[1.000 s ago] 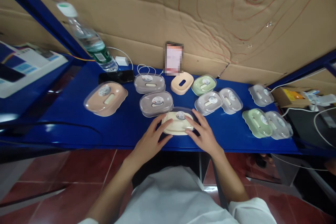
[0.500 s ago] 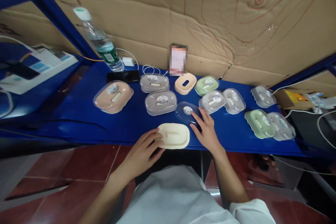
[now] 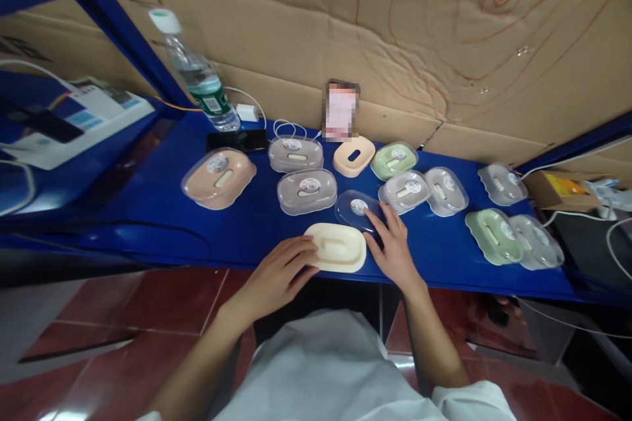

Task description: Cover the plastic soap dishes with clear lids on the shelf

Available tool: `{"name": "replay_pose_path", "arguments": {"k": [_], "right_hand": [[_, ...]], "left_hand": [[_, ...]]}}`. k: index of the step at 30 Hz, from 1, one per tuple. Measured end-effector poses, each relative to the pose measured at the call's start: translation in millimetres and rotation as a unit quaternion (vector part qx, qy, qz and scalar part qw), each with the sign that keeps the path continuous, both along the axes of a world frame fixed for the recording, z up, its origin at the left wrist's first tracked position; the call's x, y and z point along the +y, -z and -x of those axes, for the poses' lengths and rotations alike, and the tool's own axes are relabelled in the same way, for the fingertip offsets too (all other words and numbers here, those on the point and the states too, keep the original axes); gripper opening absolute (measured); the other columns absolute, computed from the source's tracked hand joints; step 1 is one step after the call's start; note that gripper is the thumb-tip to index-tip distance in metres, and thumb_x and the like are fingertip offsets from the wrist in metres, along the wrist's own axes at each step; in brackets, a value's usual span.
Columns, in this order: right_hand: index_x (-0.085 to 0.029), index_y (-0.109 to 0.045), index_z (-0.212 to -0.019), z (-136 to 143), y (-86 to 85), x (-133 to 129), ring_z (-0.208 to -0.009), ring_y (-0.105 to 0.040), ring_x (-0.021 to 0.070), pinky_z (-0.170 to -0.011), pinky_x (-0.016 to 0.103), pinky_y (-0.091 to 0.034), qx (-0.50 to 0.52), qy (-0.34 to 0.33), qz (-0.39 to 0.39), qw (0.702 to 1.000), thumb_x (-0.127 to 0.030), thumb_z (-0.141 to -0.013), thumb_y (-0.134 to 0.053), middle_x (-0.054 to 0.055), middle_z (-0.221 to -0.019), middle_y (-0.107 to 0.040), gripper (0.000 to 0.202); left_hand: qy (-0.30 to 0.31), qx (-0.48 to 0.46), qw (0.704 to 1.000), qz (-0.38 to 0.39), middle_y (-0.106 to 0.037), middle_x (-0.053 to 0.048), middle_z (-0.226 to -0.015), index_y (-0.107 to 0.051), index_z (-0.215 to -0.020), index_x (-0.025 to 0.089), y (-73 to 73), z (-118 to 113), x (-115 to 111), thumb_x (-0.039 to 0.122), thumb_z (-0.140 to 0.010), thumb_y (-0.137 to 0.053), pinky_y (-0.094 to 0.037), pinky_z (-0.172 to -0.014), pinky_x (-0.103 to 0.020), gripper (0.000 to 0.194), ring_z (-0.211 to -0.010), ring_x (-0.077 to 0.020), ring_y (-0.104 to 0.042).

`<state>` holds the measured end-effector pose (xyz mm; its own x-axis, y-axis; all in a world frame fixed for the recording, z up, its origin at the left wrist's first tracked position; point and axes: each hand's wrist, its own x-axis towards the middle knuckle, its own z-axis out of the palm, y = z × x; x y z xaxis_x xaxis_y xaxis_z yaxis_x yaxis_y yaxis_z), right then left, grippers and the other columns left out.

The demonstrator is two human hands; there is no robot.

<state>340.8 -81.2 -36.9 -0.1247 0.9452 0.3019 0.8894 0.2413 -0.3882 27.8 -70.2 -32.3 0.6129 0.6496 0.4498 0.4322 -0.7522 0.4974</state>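
Note:
At the desk's front edge, my left hand pinches the left end of a cream oval soap dish, thumb below and fingers over the rim. The dish is shallow with a raised bar in its middle. Just behind it lies a clear plastic lid with a round sticker. My right hand rests at the lid's right side, its fingers spread, the index finger touching near the sticker and the thumb by the near edge. A peach oval piece with a slot stands behind, uncovered.
Several lidded soap boxes stand around: a peach one at left, grey ones in the middle, green ones toward the right. A water bottle, a black phone and cables are at back left. A cardboard wall closes the back.
My left hand has moved the cream dish slightly forward, nearer the clear lid. My right hand stays at the lid. The whole view has shifted a little.

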Motion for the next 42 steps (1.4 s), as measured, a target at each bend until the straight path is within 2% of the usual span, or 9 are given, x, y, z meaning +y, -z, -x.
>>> {"name": "replay_pose_path", "arguments": {"k": [6, 11, 18, 33, 42], "right_hand": [[-0.035, -0.048, -0.164, 0.3, 0.9, 0.1, -0.164, -0.033, 0.0344, -0.128, 0.062, -0.035, -0.005, 0.005, -0.017, 1.000, -0.035, -0.113, -0.049, 0.012, -0.177, -0.033, 0.051], [-0.035, -0.050, -0.162, 1.1, -1.2, 0.2, -0.162, -0.036, 0.0334, -0.127, 0.061, -0.036, 0.003, 0.002, -0.016, 1.000, -0.034, -0.113, -0.048, 0.011, -0.176, -0.037, 0.050], [-0.033, -0.049, -0.163, 1.5, -2.8, 0.7, -0.161, -0.038, 0.0321, -0.127, 0.059, -0.037, 0.009, -0.002, -0.002, 1.000, -0.035, -0.113, -0.047, 0.012, -0.174, -0.039, 0.050], [-0.036, -0.045, -0.166, 1.4, -3.6, 1.8, -0.160, -0.039, 0.0324, -0.126, 0.059, -0.038, 0.008, -0.014, -0.001, 1.000, -0.036, -0.114, -0.044, 0.011, -0.174, -0.039, 0.052], [-0.035, -0.048, -0.164, -0.5, -0.6, 1.9, -0.160, -0.039, 0.0329, -0.125, 0.059, -0.039, 0.010, -0.017, 0.001, 1.000, -0.037, -0.114, -0.045, 0.012, -0.174, -0.039, 0.050]], "left_hand": [[0.006, 0.035, 0.999, 0.020, -0.071, -0.009, -0.129, -0.063, -0.119, 0.023, -2.2, -11.5, 9.5, 0.013, -0.097, -0.063, -0.053, -0.114, -0.047, 0.023, -0.134, -0.0261, -0.064], [0.006, 0.038, 0.999, 0.027, -0.070, -0.009, -0.130, -0.064, -0.115, 0.024, -6.9, -15.7, 14.2, 0.019, -0.098, -0.066, -0.052, -0.111, -0.045, 0.018, -0.135, -0.0261, -0.063], [0.006, 0.042, 0.999, 0.021, -0.071, -0.008, -0.129, -0.067, -0.112, 0.025, -8.4, -16.8, 13.6, 0.017, -0.098, -0.065, -0.052, -0.109, -0.044, 0.016, -0.133, -0.0258, -0.065], [0.008, 0.031, 0.999, 0.018, -0.072, -0.008, -0.127, -0.068, -0.108, 0.025, -7.9, -17.3, 8.8, 0.015, -0.096, -0.066, -0.053, -0.111, -0.046, 0.015, -0.133, -0.0259, -0.065], [0.003, 0.031, 0.999, 0.021, -0.072, -0.007, -0.128, -0.067, -0.107, 0.025, -9.2, -18.1, 7.0, 0.015, -0.096, -0.066, -0.053, -0.112, -0.044, 0.015, -0.133, -0.0251, -0.065]]}}
